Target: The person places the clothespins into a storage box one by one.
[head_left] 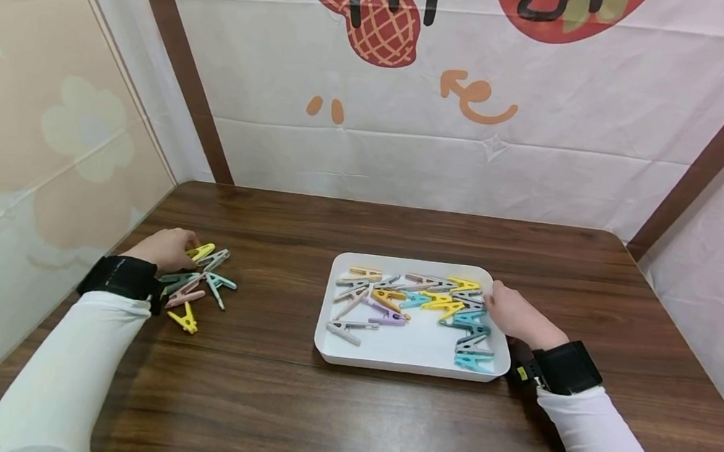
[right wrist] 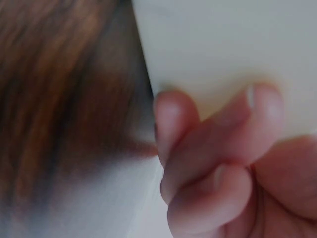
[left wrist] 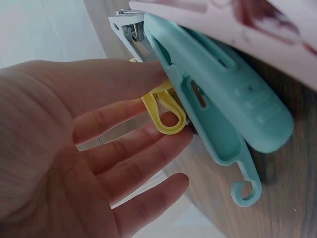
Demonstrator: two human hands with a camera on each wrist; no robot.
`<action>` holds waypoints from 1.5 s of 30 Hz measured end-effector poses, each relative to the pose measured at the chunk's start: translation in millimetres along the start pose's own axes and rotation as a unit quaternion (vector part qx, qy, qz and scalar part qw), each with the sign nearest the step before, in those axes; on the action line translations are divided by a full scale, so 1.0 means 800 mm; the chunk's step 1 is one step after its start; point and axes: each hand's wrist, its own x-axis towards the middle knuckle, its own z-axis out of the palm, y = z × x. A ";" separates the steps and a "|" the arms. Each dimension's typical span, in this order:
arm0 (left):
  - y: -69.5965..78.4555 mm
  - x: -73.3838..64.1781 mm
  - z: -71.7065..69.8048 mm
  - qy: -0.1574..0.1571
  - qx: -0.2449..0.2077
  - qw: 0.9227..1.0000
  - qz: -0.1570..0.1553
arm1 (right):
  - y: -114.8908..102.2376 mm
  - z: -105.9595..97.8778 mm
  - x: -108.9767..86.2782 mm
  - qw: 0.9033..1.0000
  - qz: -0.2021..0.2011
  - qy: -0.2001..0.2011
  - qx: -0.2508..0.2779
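At the left of the table my left hand [head_left: 166,249] pinches a yellow clothespin [left wrist: 168,114] between thumb and fingers. Beside it lies a small pile: a teal clothespin [left wrist: 223,99], a pink clothespin [head_left: 186,296], a grey clothespin [head_left: 213,260] and another yellow clothespin [head_left: 184,319]. The thumb tip is partly hidden behind the teal one in the left wrist view. My right hand [head_left: 520,315] grips the right edge of a white tray [head_left: 403,346], fingers curled against its outer wall [right wrist: 223,44]. Several clothespins in yellow, grey, teal and purple lie in the tray.
The brown wooden table [head_left: 265,420] reaches back to a printed white curtain [head_left: 407,165]. Another curtain panel [head_left: 52,116] stands close along the table's left edge, near the left arm. Bare wood lies between the pile and the tray.
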 end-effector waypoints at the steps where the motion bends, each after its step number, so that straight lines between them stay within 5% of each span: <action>1: 0.001 0.001 -0.001 -0.001 0.000 1.000 -0.001 | 0.000 0.000 -0.001 1.000 0.001 0.001 0.001; 12: 0.000 -0.002 -0.005 0.044 -0.019 0.999 0.007 | 0.000 0.001 -0.002 1.000 -0.002 0.003 0.006; 20: 0.049 -0.002 -0.019 0.076 -0.057 0.995 0.044 | -0.002 0.000 -0.002 1.000 -0.004 0.004 0.006; 28: 0.128 0.002 -0.029 0.100 -0.064 0.986 0.117 | -0.001 0.002 -0.001 1.000 0.003 0.005 0.006; 35: 0.217 0.000 -0.030 0.098 -0.037 0.977 0.186 | -0.002 0.001 0.000 1.000 0.002 0.004 0.005; 45: 0.330 -0.009 -0.006 0.040 0.040 0.947 0.317 | 0.000 0.000 0.000 1.000 -0.007 0.007 0.003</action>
